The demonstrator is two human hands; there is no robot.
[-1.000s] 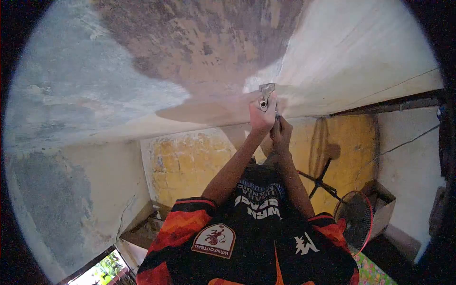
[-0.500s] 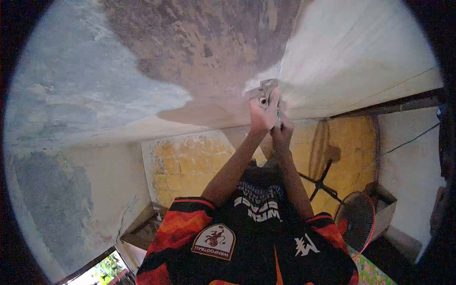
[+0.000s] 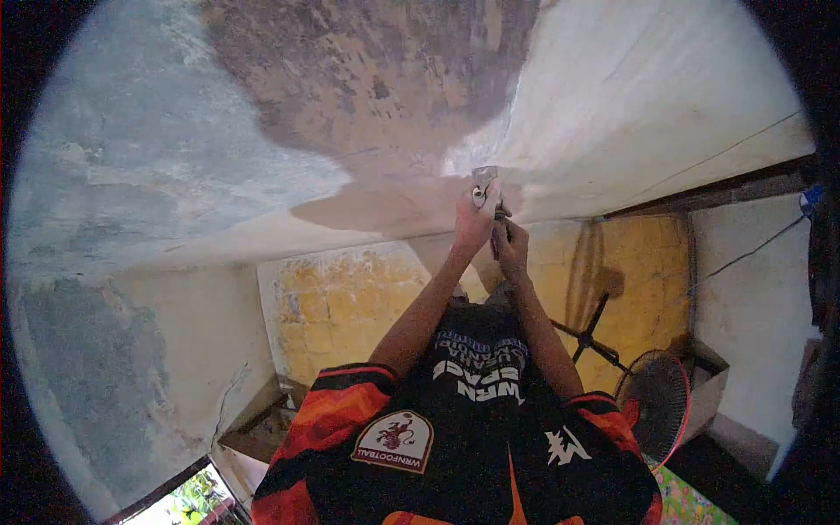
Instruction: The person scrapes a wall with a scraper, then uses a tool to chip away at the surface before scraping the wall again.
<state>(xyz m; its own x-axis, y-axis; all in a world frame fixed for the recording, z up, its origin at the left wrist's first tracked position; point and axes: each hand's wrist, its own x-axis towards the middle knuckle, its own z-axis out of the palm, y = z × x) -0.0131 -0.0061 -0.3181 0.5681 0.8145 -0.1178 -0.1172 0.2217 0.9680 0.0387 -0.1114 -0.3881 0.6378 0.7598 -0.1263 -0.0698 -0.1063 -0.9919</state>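
Note:
Both my hands are raised close together in front of the wall [image 3: 560, 122]. My left hand [image 3: 473, 226] is closed on a flat grey scraper [image 3: 486, 173], its blade end pointing up at the wall. Beside its fingers shows a small pale ring with a dark centre [image 3: 478, 196], whose kind I cannot make out. My right hand [image 3: 513, 249], just below and to the right, is closed round a thin dark handle [image 3: 496, 248]. Whether this handle belongs to the same scraper is hidden. Above the hands spreads a rough brown patch [image 3: 376, 79] with bluish-grey coating [image 3: 149, 149] to its left.
Low on the right stands a fan with a red rim [image 3: 656, 411], near a cardboard box [image 3: 704, 385]. Yellow tiled floor [image 3: 341, 293] lies beyond my arms. Another open box [image 3: 258, 429] is at lower left, and a cable [image 3: 757, 249] hangs at right.
My hands have drawn slightly down and left, bringing the scraper lower. The dark handle under my right hand now shows more clearly.

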